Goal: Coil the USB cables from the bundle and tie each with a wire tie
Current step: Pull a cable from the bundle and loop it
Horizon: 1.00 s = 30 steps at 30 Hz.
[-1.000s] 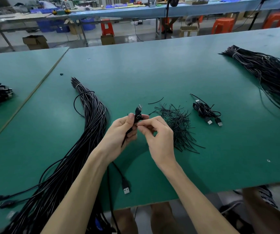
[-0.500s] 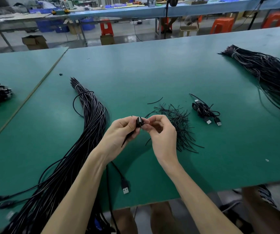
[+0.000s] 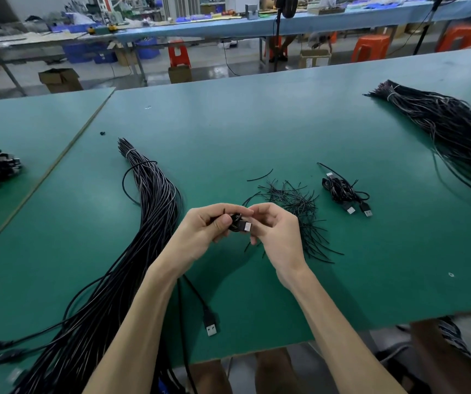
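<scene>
At frame centre, your left hand [image 3: 200, 237] and right hand [image 3: 278, 237] both pinch a small coiled cable [image 3: 235, 224], its silver plug showing. The bundle [image 3: 154, 211] sweeps down the left. Loose ties [image 3: 299, 203] lie just right of your hands, with a second coil [image 3: 341, 190] beyond them on the green table [image 3: 257, 132].

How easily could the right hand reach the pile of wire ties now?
Probably yes: the pile of wire ties lies just beside the right hand, nothing between. But it pinches the coiled cable with the left hand, so must let go.
</scene>
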{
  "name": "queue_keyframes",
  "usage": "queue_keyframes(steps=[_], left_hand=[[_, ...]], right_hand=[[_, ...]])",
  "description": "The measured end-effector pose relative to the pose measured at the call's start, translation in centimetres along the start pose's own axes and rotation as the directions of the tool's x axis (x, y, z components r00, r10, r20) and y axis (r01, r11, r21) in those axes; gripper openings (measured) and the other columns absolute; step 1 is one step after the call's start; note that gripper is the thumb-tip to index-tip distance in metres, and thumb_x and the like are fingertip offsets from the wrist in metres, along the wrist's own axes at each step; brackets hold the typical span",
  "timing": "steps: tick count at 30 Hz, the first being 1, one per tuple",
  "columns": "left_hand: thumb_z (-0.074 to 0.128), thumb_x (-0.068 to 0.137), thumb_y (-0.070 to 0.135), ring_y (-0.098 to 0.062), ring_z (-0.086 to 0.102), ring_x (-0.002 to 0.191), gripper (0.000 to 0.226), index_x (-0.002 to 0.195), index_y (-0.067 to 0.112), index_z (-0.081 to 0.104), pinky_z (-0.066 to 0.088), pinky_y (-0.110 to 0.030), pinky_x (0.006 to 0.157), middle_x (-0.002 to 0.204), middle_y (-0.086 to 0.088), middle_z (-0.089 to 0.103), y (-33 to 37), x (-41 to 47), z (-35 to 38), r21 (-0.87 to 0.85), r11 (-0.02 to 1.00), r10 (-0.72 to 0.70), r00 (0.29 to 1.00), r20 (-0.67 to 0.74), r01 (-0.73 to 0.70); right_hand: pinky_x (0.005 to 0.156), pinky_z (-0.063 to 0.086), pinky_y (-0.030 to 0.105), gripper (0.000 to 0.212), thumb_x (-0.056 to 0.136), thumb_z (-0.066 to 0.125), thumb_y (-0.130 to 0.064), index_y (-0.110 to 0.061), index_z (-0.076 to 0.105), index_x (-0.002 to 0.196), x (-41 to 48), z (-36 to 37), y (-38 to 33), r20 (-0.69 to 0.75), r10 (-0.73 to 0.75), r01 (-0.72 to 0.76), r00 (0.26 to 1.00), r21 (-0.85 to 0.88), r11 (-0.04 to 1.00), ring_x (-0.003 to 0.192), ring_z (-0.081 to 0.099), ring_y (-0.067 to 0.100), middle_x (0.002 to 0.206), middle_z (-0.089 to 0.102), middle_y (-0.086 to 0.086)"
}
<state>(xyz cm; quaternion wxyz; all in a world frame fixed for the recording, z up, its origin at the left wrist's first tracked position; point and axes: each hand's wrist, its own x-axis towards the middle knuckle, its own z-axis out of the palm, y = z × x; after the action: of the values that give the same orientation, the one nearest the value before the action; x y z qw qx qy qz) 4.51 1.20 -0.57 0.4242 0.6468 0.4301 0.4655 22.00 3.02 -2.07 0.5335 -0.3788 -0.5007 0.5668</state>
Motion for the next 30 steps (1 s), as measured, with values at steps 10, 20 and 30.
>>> queue_keyframes(steps=[10,20,30], left_hand=[[0.061,0.094,0.024,-0.012,0.048,0.06,0.02,0.09,0.008,0.049,0.036,-0.02,0.057,0.07,-0.003,0.061,0.1,0.0,0.3,-0.218,0.969,-0.138,0.988,-0.063,0.121],[0.066,0.09,0.041,-0.011,0.03,0.051,0.038,0.086,0.006,0.049,0.027,-0.018,0.048,0.067,-0.004,0.055,0.4,0.1,0.1,-0.245,0.96,-0.141,0.99,0.012,0.139],[0.071,0.09,0.022,-0.014,0.04,0.055,0.02,0.075,0.015,0.06,0.03,-0.019,0.049,0.066,-0.008,0.058,0.6,-0.2,0.4,-0.155,0.961,-0.197,0.959,0.204,0.23]], right_hand=[[0.058,0.048,0.024,0.011,0.096,0.071,-0.012,-0.018,0.068,0.087,-0.1,-0.1,0.3,0.051,-0.051,0.059,0.997,-0.159,0.985,0.061,0.059,0.014,0.072,0.068,0.001],[0.066,0.038,0.013,0.027,0.102,0.058,-0.006,-0.018,0.066,0.079,0.3,-1.1,-1.3,0.271,-0.043,0.198,0.962,-0.576,0.793,0.067,0.051,-0.001,0.075,0.059,-0.01],[0.045,0.033,0.018,0.039,0.101,0.065,-0.031,-0.005,0.066,0.071,2.1,-3.0,-4.5,0.403,0.373,-0.056,0.836,-0.613,0.788,0.05,0.043,0.01,0.058,0.053,-0.003]])
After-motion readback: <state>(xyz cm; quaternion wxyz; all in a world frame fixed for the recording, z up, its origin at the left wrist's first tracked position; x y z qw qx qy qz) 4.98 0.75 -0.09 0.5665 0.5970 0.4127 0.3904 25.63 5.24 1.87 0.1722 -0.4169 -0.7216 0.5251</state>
